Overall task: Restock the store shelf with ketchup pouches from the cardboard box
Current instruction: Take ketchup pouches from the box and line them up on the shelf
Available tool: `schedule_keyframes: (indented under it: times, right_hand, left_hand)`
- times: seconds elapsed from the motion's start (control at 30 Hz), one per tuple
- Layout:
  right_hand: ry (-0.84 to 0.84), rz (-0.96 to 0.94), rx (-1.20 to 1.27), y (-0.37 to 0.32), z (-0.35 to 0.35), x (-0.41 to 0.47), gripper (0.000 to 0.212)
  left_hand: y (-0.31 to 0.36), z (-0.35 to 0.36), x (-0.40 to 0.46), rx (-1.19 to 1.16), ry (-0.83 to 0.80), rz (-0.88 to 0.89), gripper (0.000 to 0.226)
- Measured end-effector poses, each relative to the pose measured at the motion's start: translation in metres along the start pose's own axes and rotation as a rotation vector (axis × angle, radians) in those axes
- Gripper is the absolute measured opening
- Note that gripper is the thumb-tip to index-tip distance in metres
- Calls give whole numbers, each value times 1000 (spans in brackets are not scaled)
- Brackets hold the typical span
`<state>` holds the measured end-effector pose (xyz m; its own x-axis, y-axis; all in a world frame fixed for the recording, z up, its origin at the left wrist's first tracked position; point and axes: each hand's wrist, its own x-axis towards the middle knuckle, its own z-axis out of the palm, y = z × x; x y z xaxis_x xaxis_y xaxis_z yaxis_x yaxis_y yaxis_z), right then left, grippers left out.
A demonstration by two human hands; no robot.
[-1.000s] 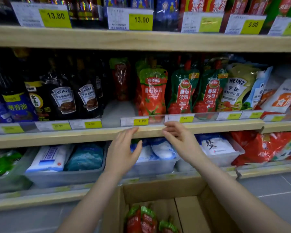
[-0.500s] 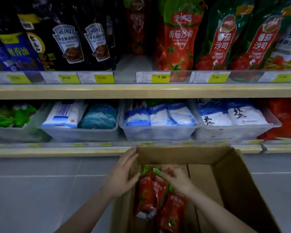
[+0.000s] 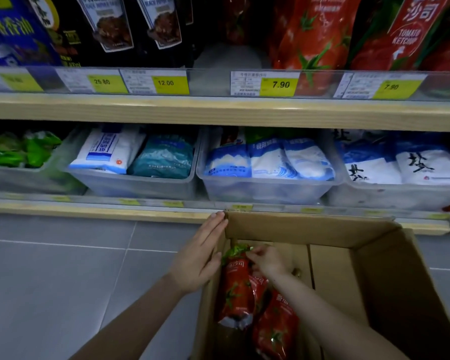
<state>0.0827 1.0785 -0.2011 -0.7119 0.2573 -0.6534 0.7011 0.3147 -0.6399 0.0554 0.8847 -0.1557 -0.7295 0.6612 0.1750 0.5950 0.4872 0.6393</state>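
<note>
**Right hand on the top pouch, inside the box**

The ketchup pouch (image 3: 236,284) you want stands in the left part of the cardboard box (image 3: 390,276), its green top up, with at least one other red pouch (image 3: 276,326) leaning against it lower down. Half a second ago your right fingers were only nearing that green top; a second ago both hands were up at the shelf edge. Now your right hand (image 3: 266,261) has its fingers curled onto the pouch's crinkled green top, pinching it, and the pouch sits higher against the box wall than before. The view has also moved closer to the box.

The pouch carries white Chinese characters under the green top and tomato pictures on red. Up on the shelf (image 3: 218,110), a matching red pouch (image 3: 312,35) stands above a yellow price tag (image 3: 278,85) reading 7.90; to its right a pouch (image 3: 405,29) reads "TOMATO KETCHUP", also tagged 7.90. Tags further left read 12.00 and 25.80, under dark sauce pouches (image 3: 161,22).

Your left hand (image 3: 200,258) lies flat, fingers straight and together, pressed along the outside of the box's left wall with the fingertips at its far corner, the thumb over the rim. Both forearms reach in from below.

Beneath the shelf, clear bins (image 3: 265,190) hold blue and white bags. The box stands on grey floor tiles (image 3: 63,268).
</note>
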Motion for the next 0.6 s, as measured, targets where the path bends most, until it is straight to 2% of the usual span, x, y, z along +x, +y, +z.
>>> schedule_keyframes:
  times: [0.27, 0.43, 0.6]
  right_hand:
    - [-33, 94, 26, -2, 1, 3, 21]
    - [-57, 105, 362, 5, -17, -18, 17]
    - [-31, -49, 490, 10, -45, -41, 15]
  left_hand:
    - [1, -1, -1, 8, -11, 3, 57]
    - [-2, -1, -2, 28, -13, -1, 57]
    - [0, -2, -3, 69, -12, -9, 60]
